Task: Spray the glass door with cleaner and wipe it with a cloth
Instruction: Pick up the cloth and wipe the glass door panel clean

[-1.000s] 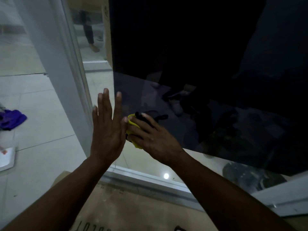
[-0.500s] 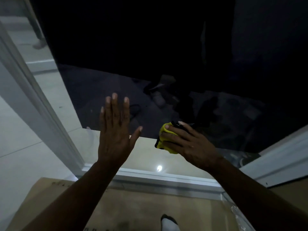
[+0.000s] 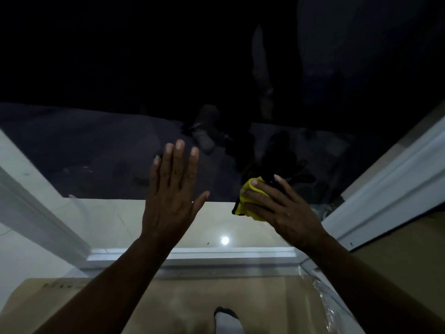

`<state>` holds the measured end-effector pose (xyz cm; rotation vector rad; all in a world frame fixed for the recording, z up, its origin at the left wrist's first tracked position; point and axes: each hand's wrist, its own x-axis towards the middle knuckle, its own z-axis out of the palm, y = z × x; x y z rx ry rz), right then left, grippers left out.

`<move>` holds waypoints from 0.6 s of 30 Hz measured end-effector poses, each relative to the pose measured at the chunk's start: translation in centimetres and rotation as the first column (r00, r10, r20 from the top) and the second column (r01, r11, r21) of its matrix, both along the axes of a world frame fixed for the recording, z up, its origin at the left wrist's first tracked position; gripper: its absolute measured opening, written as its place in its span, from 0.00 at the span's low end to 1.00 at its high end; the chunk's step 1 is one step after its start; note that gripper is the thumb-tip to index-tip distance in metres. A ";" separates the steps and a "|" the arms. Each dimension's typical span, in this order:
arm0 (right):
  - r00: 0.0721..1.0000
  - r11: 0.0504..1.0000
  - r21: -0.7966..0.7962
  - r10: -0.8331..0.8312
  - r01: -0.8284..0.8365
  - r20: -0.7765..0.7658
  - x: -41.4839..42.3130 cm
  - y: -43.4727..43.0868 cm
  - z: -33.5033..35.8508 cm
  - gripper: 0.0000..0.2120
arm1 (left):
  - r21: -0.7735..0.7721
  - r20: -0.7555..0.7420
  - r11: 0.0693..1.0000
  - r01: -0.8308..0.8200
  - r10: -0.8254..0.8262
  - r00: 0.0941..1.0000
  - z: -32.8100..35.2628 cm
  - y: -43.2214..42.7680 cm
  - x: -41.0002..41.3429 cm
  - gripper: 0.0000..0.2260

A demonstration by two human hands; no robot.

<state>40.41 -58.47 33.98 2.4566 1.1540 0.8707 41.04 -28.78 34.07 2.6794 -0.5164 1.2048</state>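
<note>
The glass door (image 3: 96, 153) fills the view, dark above and reflecting pale floor below. My left hand (image 3: 172, 191) lies flat against the glass with its fingers straight and spread. To its right, my right hand (image 3: 279, 208) presses a bunched yellow cloth (image 3: 250, 201) with a black edge against the lower glass, fingers curled over it. The cloth is mostly covered by the hand. No spray bottle is in sight.
A white door frame (image 3: 385, 196) slants along the right side and another frame post (image 3: 36, 208) along the left. The bottom rail (image 3: 192, 255) runs across below the hands. Brown cardboard (image 3: 168, 302) covers the floor, with a socked foot (image 3: 226, 320) on it.
My right hand has carried the cloth rightward across the lower glass. My view has swung right with it, and the left hand stays flat on the glass.
</note>
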 end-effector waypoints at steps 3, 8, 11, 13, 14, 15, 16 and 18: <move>1.000 0.999 0.018 -0.029 0.029 0.002 -0.6 -2.6 -0.3 0.21 | 0.015 0.006 1.000 0.003 -0.003 1.000 0.2 -1.9 0.2 0.44; 0.989 0.979 0.142 -0.142 0.145 -0.032 -1.7 -6.9 -2.0 0.34 | -0.049 0.000 0.998 -0.038 0.038 0.999 1.0 -4.8 0.4 0.45; 0.962 0.909 0.328 -0.207 0.256 -0.175 -2.5 -8.2 -3.9 0.40 | -0.030 -0.008 0.998 -0.051 0.051 0.999 1.5 -6.3 0.4 0.47; 0.954 0.873 0.392 -0.229 0.289 -0.192 -2.8 -8.6 -4.4 0.39 | 0.000 0.001 0.998 -0.061 0.061 0.998 1.9 -7.1 0.4 0.48; 0.954 0.869 0.398 -0.242 0.293 -0.174 -3.0 -8.6 -4.3 0.37 | 0.007 0.000 0.998 -0.062 0.062 0.998 2.1 -7.3 0.3 0.49; 0.950 0.861 0.403 -0.262 0.309 -0.169 -3.2 -8.5 -3.8 0.34 | 0.015 0.000 0.998 -0.069 0.069 0.998 2.4 -7.5 0.2 0.50; 0.943 0.851 0.408 -0.283 0.331 -0.175 -3.5 -8.3 -3.3 0.31 | 0.027 -0.005 0.997 -0.078 0.078 0.997 2.6 -7.6 0.1 0.50; 0.927 0.808 0.453 -0.321 0.376 -0.196 -4.2 -7.5 -2.2 0.25 | 0.050 -0.011 0.995 -0.090 0.091 0.996 3.3 -7.5 -0.1 0.50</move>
